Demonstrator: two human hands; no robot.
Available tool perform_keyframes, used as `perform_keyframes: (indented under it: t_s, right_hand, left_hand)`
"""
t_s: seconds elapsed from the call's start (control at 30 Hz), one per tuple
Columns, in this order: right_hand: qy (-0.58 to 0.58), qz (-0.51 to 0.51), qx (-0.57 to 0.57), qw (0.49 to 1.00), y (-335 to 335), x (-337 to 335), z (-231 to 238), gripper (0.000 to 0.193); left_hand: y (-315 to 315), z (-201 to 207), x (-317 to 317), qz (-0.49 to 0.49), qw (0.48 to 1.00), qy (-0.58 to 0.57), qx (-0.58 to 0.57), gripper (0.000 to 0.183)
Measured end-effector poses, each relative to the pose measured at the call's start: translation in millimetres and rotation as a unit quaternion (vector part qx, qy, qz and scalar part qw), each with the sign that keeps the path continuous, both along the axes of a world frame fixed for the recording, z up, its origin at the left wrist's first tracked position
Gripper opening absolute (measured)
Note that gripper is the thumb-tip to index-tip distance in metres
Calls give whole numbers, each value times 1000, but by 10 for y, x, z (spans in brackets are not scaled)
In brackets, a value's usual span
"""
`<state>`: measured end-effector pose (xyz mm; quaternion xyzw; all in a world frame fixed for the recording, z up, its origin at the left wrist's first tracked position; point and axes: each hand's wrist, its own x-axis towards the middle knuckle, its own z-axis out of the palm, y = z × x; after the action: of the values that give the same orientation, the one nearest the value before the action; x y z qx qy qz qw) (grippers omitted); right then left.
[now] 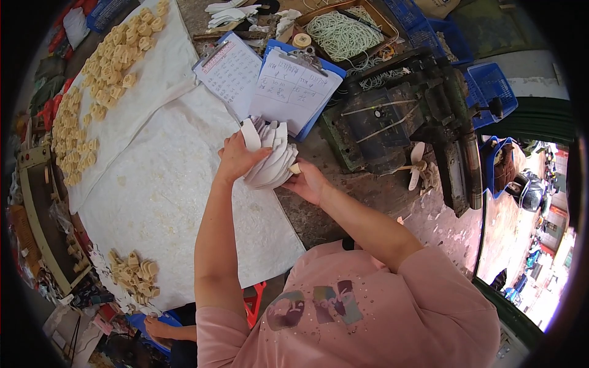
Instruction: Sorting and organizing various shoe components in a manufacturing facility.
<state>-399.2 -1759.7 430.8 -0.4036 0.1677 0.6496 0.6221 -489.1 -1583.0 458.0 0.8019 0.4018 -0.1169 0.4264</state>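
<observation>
Both hands are on a fanned bundle of white, curved flat pieces in front of me, at the right edge of the white-covered table. My left hand grips its left side, thumb pressed across the front. At its lower right side, my right hand curls its fingers against the bundle. A small pale-yellow piece shows by the right fingertips; whether it is held or part of the bundle, I cannot tell. What the white pieces are is unclear. Just beyond lie two clipboards with handwritten sheets.
Many small pale-yellow pieces cover the table's far left, and a smaller heap lies near left. A dark, worn machine stands right. Beyond the clipboards sits a tray of pale cord. Someone's bare limb shows lower left.
</observation>
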Motion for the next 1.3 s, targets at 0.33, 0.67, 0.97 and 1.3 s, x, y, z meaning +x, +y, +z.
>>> perform_keyframes:
  t_s: [0.33,0.67,0.97,1.3]
  right_hand:
    - [-80,118,-44,989,-258,28,40,50]
    - [-181,86,-84,976,-489,227,95,52]
    - [-301,183,-103,930,-232,112,393,48]
    - [-430,154,-190,869,139,-129,205,48]
  left_hand:
    - [-189,243,-165,48,993,-83,66,84]
    - [-368,106,-503,77,973,-204,80,72]
    - [-594,181,-453,17,981,-101,163,81]
    - [-567,46,-484,65,977,-166,117,74]
